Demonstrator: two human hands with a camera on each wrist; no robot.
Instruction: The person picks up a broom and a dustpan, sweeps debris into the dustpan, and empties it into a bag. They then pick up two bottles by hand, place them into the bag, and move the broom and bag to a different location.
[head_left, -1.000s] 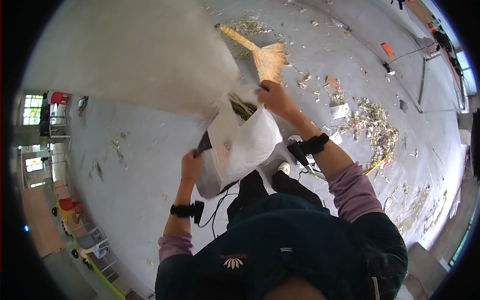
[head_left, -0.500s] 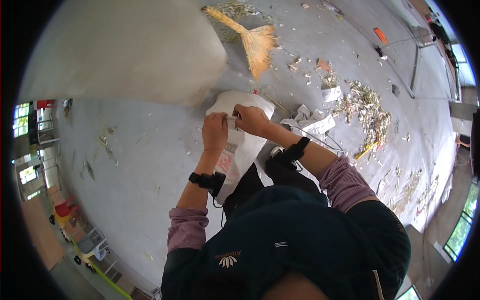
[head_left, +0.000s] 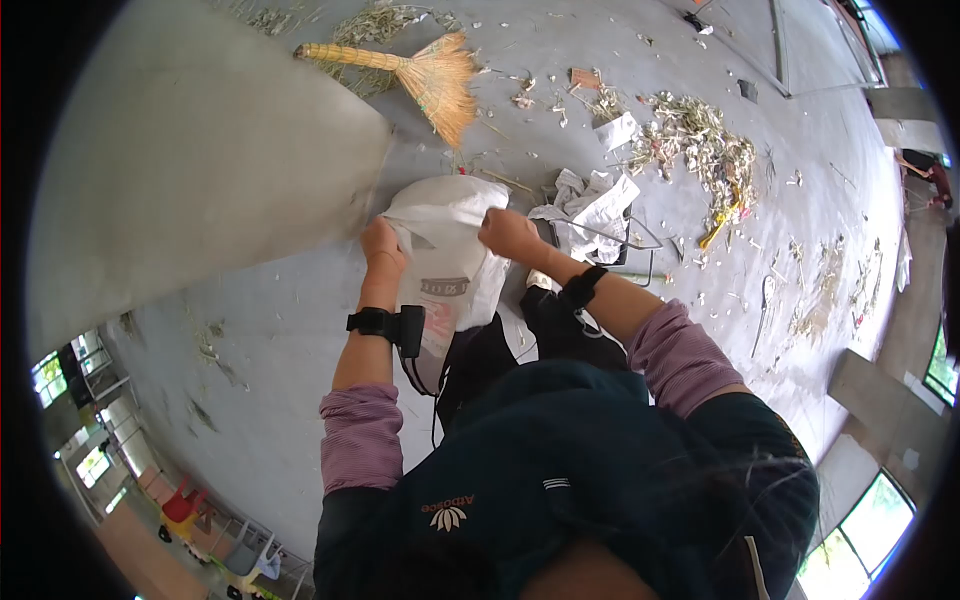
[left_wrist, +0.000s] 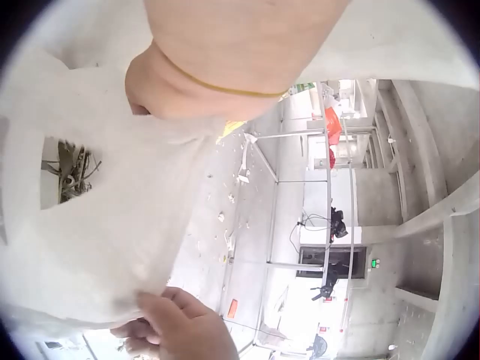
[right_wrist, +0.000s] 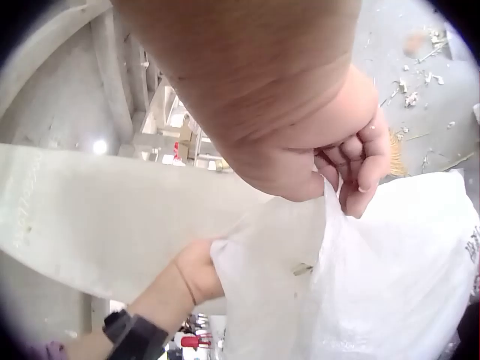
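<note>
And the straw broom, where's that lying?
In the head view, the straw broom lies on the floor beyond the white bag, slightly left, its handle across dry stalks.

L hand point(head_left: 383, 245), R hand point(head_left: 509, 235) now apart, bag point(head_left: 448, 252) edge btwn

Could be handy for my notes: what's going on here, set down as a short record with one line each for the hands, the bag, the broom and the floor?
left hand: left hand grips the bag's rim
right hand: right hand pinches the rim, apart from the left
bag: white bag, printed, mouth partly open
in bag: stalks, seen through the gap
broom: straw broom, lying beyond the bag
floor: grey, with a heap of plant scraps to the person's right
</note>
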